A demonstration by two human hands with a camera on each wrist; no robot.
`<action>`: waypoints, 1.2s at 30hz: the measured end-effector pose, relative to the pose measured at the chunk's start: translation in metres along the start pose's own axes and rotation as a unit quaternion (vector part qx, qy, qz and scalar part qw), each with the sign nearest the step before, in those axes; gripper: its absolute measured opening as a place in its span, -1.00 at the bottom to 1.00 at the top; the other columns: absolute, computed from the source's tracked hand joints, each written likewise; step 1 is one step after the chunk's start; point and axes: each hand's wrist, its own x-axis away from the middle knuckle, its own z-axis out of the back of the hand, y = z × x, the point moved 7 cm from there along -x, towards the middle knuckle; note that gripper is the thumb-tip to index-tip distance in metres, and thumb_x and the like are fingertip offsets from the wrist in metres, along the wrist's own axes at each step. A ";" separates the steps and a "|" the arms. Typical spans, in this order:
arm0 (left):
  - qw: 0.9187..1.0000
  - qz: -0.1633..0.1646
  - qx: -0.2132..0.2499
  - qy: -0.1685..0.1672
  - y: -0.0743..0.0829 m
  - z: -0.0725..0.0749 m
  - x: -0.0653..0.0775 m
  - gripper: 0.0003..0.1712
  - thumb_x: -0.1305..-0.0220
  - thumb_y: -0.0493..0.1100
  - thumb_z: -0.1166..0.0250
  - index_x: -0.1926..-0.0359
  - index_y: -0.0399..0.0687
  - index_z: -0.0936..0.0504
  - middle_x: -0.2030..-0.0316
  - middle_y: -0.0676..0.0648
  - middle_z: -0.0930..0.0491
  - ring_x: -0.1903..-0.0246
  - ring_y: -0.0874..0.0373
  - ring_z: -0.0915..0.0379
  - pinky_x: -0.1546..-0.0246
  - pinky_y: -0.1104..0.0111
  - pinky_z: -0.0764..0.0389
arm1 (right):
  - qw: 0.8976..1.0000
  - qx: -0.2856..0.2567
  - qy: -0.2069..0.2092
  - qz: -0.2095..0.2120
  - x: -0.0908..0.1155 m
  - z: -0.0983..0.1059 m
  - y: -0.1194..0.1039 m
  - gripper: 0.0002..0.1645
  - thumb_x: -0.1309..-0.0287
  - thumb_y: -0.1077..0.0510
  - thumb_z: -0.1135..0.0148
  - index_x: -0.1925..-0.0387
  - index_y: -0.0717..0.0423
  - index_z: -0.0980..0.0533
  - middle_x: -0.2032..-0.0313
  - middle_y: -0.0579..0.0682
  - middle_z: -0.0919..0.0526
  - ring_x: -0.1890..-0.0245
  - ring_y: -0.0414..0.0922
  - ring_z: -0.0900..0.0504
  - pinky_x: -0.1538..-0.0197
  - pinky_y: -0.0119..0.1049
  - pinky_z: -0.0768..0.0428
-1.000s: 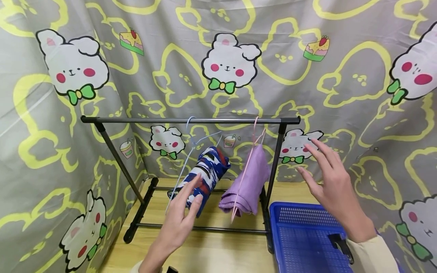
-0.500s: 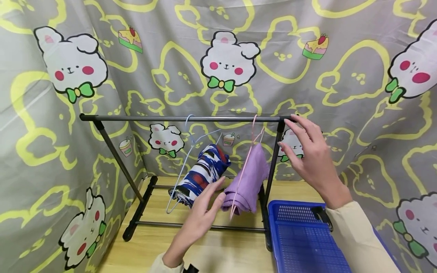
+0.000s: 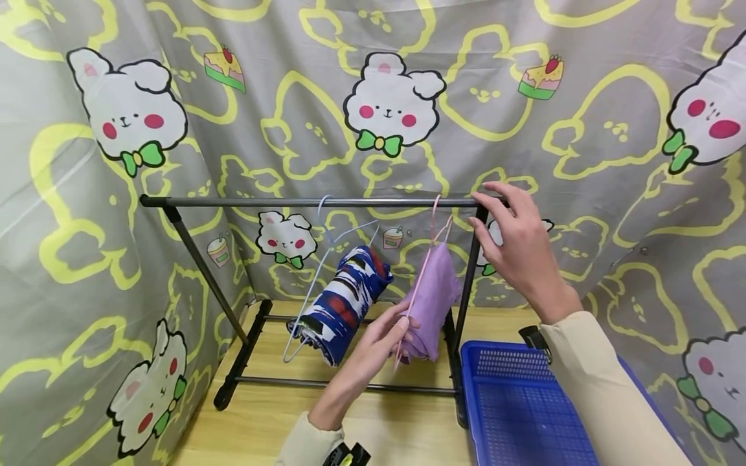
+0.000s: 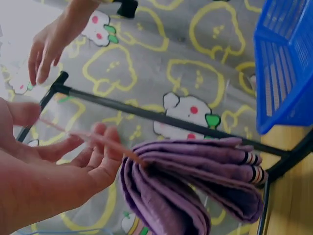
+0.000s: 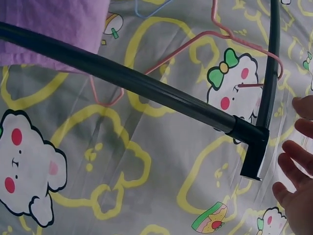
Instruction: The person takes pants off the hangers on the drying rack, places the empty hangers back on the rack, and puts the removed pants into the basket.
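A pink hanger (image 3: 420, 276) hangs on the right part of the rack's grey top rail (image 3: 379, 203), with a folded purple garment (image 3: 438, 298) over it. My left hand (image 3: 373, 343) has reached the hanger's lower near end. In the left wrist view its thumb and curled fingers lie on either side of the pink wire, beside the purple folds (image 4: 164, 203). At the rail's right end hovers my right hand (image 3: 519, 243), fingers loosely bent and holding nothing. The right wrist view shows those fingertips (image 5: 288, 152) just apart from the black corner joint (image 5: 252, 152).
Left of the purple garment, a blue hanger (image 3: 315, 278) carries a folded blue, white and red patterned cloth (image 3: 344, 304). A blue plastic basket (image 3: 504, 366) stands right of the rack on the wooden tabletop (image 3: 262, 421). Printed grey curtains (image 3: 245, 129) enclose the back and sides.
My left hand has moved right, past the patterned cloth, to the pink hanger. My right hand has moved left to the rail's right end. The garments stay hung.
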 end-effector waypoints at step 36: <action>0.936 -0.075 -0.247 0.238 0.001 0.003 -0.007 -0.66 -0.53 -0.09 -0.20 0.43 -0.04 -0.70 0.65 0.16 -0.43 0.67 0.35 -0.36 0.67 0.47 -0.43 | 0.999 0.009 0.039 -0.023 -0.008 -0.025 0.020 -0.82 -0.44 0.30 -0.19 0.07 0.32 -0.64 0.04 0.25 -0.59 0.01 0.23 -0.45 -0.11 0.12 -0.43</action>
